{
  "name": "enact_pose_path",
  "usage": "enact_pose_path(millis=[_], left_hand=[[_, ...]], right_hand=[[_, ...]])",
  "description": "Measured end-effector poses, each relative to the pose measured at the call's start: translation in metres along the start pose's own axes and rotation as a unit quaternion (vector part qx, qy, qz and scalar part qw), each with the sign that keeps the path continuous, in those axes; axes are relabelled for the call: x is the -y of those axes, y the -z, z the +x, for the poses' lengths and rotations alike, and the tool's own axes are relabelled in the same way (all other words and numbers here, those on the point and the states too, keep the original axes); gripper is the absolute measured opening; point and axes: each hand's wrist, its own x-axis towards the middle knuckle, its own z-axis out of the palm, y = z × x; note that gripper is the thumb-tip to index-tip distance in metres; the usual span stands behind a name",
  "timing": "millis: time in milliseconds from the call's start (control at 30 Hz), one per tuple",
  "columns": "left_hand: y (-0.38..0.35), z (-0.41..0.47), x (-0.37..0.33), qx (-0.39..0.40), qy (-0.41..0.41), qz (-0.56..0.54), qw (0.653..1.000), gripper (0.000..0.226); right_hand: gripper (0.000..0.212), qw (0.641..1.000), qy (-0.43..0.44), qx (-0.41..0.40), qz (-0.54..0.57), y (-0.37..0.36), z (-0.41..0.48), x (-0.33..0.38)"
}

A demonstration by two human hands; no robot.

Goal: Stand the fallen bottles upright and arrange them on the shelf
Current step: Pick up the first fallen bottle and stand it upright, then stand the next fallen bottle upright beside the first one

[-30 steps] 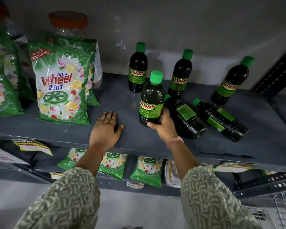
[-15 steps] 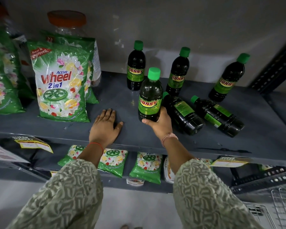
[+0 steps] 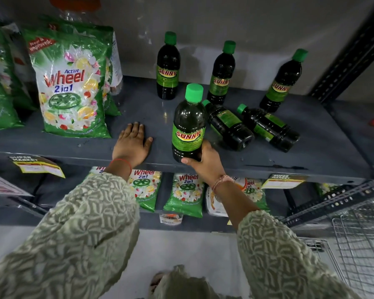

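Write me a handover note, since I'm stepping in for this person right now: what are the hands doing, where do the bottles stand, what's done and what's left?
Right hand: gripping the base of the front bottle, upright near the shelf front edge.
Left hand: flat on the shelf, empty.
Done: three bottles stand along the back: back left bottle, back middle bottle, back right bottle.
Left: two lie on their sides, caps toward the back: near fallen bottle and far fallen bottle. Stand both, then line up all six, including the held one.
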Motion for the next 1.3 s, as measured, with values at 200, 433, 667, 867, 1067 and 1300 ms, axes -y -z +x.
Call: enact_pose_path(millis=[200, 433, 667, 867, 1067, 1300], left_hand=[[0.000, -0.001, 0.000, 0.001, 0.000, -0.005, 1.000, 0.060], [0.003, 0.002, 0.001, 0.006, -0.005, -0.031, 0.999, 0.056], [-0.006, 0.002, -0.025, 0.004, -0.018, -0.028, 0.999, 0.053], [-0.012, 0.001, -0.026, -0.023, -0.008, -0.004, 1.000, 0.054], [-0.011, 0.002, -0.029, -0.017, 0.008, 0.014, 1.000, 0.054], [-0.011, 0.000, -0.029, -0.009, 0.014, 0.014, 1.000, 0.054]], right_hand=[[0.062, 1.000, -0.002, 0.008, 0.007, 0.000, -0.001, -0.001], [0.086, 0.992, -0.019, -0.009, 0.124, 0.009, -0.021, -0.004], [0.073, 0.954, -0.012, -0.118, -0.276, 0.098, 0.051, 0.014], [0.064, 0.931, -0.132, 0.035, -0.339, 0.086, 0.083, 0.010], [0.080, 0.957, -0.005, -0.262, -0.125, 0.057, 0.068, -0.004], [0.094, 0.961, -0.012, -0.276, -0.018, 0.051, 0.067, -0.025]])
